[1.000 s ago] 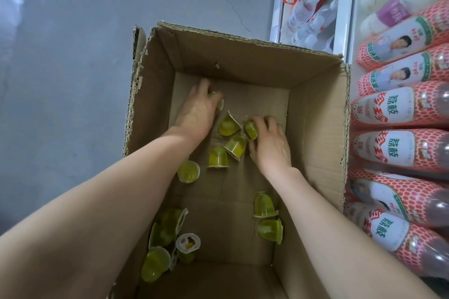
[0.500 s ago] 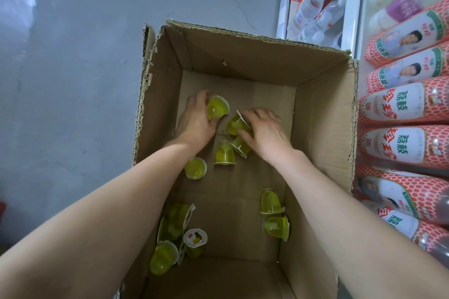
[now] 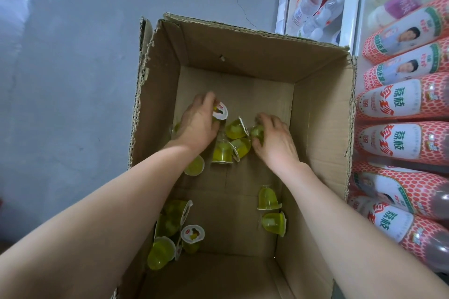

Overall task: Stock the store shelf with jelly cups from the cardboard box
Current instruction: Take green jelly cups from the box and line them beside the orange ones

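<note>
Jelly cups (image 3: 221, 153) loose on the cardboard box (image 3: 320, 116) bottom, most mid-box. Left hand (image 3: 199, 128), fingers curled round a white-lidded cup (image 3: 220, 111); right hand (image 3: 275, 143), fingers clamped over a green cup (image 3: 257, 131) (half hidden). Risk: slick cups slipping from a crowded grab

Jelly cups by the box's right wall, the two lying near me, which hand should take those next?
Right, probably. The right hand works on that side, its forearm running just beside the two cups; the left hand would need to cross the box.
</note>
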{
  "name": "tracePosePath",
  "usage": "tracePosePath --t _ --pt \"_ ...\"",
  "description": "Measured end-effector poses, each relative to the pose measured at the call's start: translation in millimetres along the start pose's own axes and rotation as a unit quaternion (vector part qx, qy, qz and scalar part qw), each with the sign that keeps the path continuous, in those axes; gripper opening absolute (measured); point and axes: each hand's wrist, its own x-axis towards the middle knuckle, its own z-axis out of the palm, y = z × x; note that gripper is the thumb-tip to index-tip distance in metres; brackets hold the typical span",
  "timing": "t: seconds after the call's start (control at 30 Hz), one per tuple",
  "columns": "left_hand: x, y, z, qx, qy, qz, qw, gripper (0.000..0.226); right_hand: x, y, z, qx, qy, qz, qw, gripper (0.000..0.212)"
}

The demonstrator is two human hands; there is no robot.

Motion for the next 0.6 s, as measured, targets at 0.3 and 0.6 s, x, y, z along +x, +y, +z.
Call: tracePosePath --t 0.3,0.6 --pt "6 -17 2 0.066 -0.005 0.054 0.996 0.064 24 -21 -3 -0.102 -0.096 -0.08 0.987 0.06" --pt "-6 -21 -3 0.085 -0.01 0.087 0.992 0.066 28 -22 -19 -0.02 0.055 -0.044 0.997 0.048"
